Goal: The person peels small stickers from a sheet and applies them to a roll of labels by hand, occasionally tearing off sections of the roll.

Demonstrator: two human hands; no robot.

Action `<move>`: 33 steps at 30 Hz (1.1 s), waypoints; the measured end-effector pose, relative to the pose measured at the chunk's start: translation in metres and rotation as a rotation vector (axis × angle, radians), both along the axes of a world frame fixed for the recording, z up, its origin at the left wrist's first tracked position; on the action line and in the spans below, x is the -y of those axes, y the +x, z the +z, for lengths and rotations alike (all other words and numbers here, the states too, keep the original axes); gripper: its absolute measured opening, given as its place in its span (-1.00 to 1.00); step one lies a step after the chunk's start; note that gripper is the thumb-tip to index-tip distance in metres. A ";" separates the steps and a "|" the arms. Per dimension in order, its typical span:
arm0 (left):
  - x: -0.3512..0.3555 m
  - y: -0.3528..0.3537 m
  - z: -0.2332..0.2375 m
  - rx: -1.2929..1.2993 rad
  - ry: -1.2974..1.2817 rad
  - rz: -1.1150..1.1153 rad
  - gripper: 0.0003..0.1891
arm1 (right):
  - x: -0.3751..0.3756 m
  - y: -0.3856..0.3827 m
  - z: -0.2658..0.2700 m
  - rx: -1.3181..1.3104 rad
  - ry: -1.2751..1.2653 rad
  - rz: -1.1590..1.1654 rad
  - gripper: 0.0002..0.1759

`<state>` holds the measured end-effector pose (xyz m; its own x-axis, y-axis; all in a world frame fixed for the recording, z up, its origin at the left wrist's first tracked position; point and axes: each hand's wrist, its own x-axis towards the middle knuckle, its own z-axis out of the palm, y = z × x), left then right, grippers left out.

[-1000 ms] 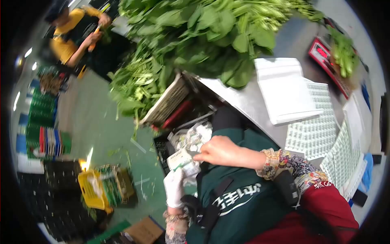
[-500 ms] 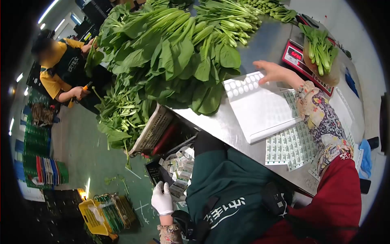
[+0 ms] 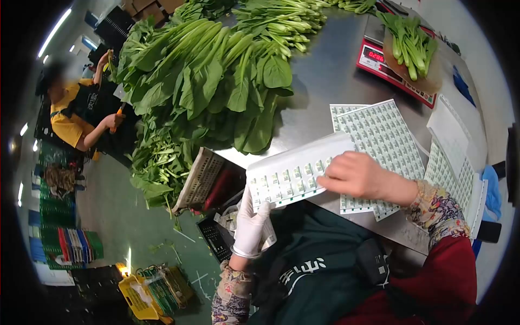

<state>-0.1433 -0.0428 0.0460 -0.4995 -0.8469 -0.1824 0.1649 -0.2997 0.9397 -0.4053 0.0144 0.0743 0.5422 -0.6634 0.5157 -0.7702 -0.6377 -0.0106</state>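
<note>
A sheet of small printed labels [image 3: 285, 181], partly curled, is held up over the front edge of the metal table. My left hand [image 3: 250, 230], in a white glove, pinches the sheet's left end between thumb and fingers. At the other end, the bare fingers of my right hand [image 3: 355, 176] are curled closed on the sheet; whether a single label sits in the fingertips is hidden. Just beyond my right hand lie more label sheets [image 3: 385, 141], overlapping flat on the metal. A red digital scale [image 3: 369, 65] stands farther back with leafy greens [image 3: 410, 46] on it.
A large heap of leafy greens [image 3: 200, 70] covers the table's left side. Below it is a crate [image 3: 197, 181] with more greens, and a black basket [image 3: 213, 238] beside my apron. A co-worker [image 3: 76, 114] with an orange-handled knife stands at left. More label sheets [image 3: 452, 170] lie at right.
The label sheet has been lifted and turned toward me, its printed side now showing. My left hand has risen from beside the basket onto it; my right hand has come nearer and its fingers closed.
</note>
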 end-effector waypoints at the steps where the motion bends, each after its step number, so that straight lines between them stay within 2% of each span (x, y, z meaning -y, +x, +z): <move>1: -0.002 -0.003 0.001 0.013 0.006 0.051 -0.34 | -0.004 0.005 -0.003 0.009 0.002 0.001 -0.77; 2: -0.003 -0.006 0.003 -0.020 -0.013 0.100 -0.33 | -0.006 0.009 -0.002 0.011 0.046 -0.002 -0.76; 5: -0.005 0.000 0.003 0.007 -0.081 0.230 -0.35 | -0.010 0.026 0.014 0.293 0.162 0.115 -0.68; 7: -0.008 0.006 0.000 -0.004 -0.097 0.296 -0.33 | -0.021 0.040 0.051 0.549 0.522 0.352 -0.54; 9: -0.011 0.011 -0.001 -0.014 -0.116 0.338 -0.33 | -0.032 0.056 0.074 0.867 0.802 0.783 -0.47; 11: -0.015 0.018 0.001 0.026 -0.135 0.369 -0.33 | -0.048 0.067 0.078 0.926 1.217 1.158 -0.64; 12: -0.018 0.020 -0.001 0.029 -0.160 0.389 -0.33 | -0.048 0.070 0.092 0.979 1.105 1.254 -0.60; 14: -0.021 0.024 0.004 0.006 -0.154 0.411 -0.34 | -0.049 0.064 0.093 0.890 1.318 1.255 -0.69; 15: -0.023 0.025 0.004 0.000 -0.160 0.431 -0.36 | -0.042 0.058 0.092 0.943 1.078 1.013 -0.76; 17: -0.026 0.037 0.001 0.174 -0.191 0.391 -0.35 | -0.034 0.046 0.091 0.929 0.713 0.413 -0.87; 18: -0.030 0.041 0.004 0.200 -0.273 0.402 -0.34 | -0.029 0.049 0.078 0.871 0.485 -0.073 -0.93; 19: -0.032 0.042 0.005 0.229 -0.349 0.405 -0.34 | -0.020 0.041 0.049 0.878 0.379 -0.319 -0.86; 21: -0.034 0.043 -0.001 0.006 -0.228 0.436 -0.33 | -0.002 0.048 0.028 0.999 0.417 -0.449 -0.64; 23: -0.035 0.050 0.000 -0.002 -0.221 0.394 -0.32 | 0.001 0.055 0.029 1.231 0.803 -0.261 -0.50; 24: -0.036 0.049 0.001 -0.112 -0.163 0.402 -0.34 | 0.000 0.053 0.032 1.334 0.997 -0.191 -0.42; 27: -0.037 0.059 0.000 -0.106 -0.128 0.389 -0.39 | 0.009 0.067 0.020 1.320 0.739 -0.251 -0.34; 28: -0.038 0.058 0.003 -0.196 -0.118 0.440 -0.42 | 0.012 0.068 0.017 1.328 0.640 -0.269 -0.31; 31: -0.040 0.071 -0.002 0.022 -0.221 0.441 -0.42 | 0.015 0.071 0.025 1.443 0.856 -0.233 -0.29; 33: -0.040 0.073 0.002 -0.023 -0.206 0.458 -0.40 | 0.017 0.072 0.028 1.474 1.009 -0.144 -0.31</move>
<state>-0.0704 -0.0024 0.0478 -0.0697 -0.9974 0.0186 0.2572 0.0000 0.9664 -0.3336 -0.0022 0.1019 -0.0292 -0.9922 -0.1214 0.1902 0.1137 -0.9751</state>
